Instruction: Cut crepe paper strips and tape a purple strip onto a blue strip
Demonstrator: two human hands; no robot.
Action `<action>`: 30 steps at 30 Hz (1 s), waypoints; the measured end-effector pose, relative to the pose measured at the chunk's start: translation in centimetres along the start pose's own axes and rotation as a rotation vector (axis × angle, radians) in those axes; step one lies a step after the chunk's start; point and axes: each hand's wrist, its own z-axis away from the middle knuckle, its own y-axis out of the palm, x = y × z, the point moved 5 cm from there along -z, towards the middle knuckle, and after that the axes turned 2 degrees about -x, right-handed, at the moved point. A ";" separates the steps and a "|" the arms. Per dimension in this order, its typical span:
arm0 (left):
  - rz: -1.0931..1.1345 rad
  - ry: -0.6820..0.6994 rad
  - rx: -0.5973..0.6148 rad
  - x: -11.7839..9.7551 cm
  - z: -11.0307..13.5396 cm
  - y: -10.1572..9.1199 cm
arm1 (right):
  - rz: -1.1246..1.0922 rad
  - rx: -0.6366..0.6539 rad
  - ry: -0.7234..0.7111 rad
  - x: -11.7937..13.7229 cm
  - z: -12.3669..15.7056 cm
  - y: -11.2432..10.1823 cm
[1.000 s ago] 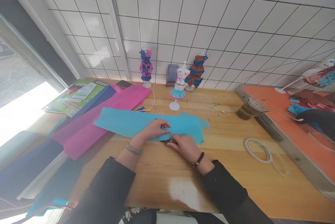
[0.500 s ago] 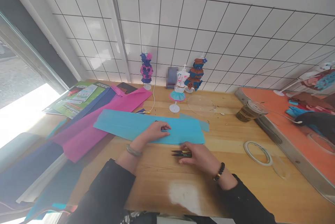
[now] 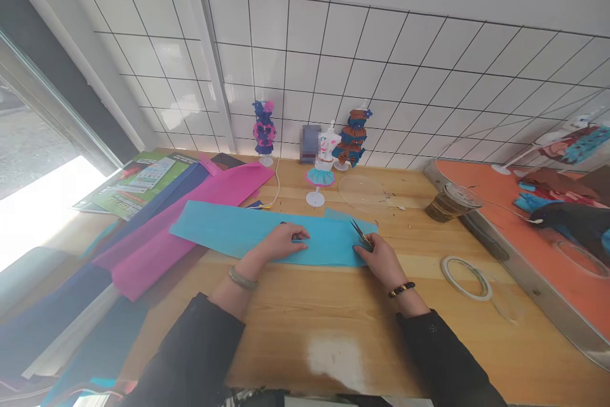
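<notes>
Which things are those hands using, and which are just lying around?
In use:
- light-blue sheet, under the left hand
- small dark snips, in the right hand

Lying about:
- pink sheet
- tape ring
- brown cup

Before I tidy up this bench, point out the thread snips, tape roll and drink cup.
Thread snips (image 3: pixel 361 235): head view, on the blades.
Tape roll (image 3: pixel 484 293): head view, lower-right part of the ring.
Drink cup (image 3: pixel 447 207): head view, on its side wall.
</notes>
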 end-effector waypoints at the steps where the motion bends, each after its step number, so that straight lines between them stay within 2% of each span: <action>1: -0.001 0.005 -0.002 -0.1 0.0 0.0 | 0.007 0.006 -0.006 0.2 0.0 0.2; 4: -0.010 0.017 -0.006 -0.4 0.1 0.0 | -0.010 0.032 -0.022 0.3 0.1 0.3; 8: -0.085 0.072 -0.029 -1.3 0.4 -0.1 | -0.018 0.031 -0.046 -0.9 -0.2 -1.4; 15: -0.220 0.113 0.006 -2.5 0.5 0.4 | 0.074 0.051 -0.015 -6.4 -1.1 -6.0; 18: -0.230 0.123 0.023 -2.7 0.6 0.7 | 0.103 0.046 0.013 -8.5 -1.0 -6.7; 21: -0.253 0.125 0.028 -2.6 0.6 0.7 | 0.147 -0.006 0.042 -9.5 -0.6 -6.8; 24: -0.277 0.124 0.036 -2.3 0.6 0.8 | 0.225 -0.144 0.023 -8.9 0.0 -7.1; 27: -0.288 0.140 0.040 -2.1 0.5 0.9 | 0.255 -0.287 -0.053 -6.6 0.8 -7.3; 28: -0.292 0.146 0.039 -2.1 0.5 0.9 | 0.239 -0.303 -0.078 -5.5 1.1 -7.2; 30: -0.306 0.158 0.038 -2.2 0.5 0.9 | 0.174 -0.245 -0.122 -3.1 1.7 -6.2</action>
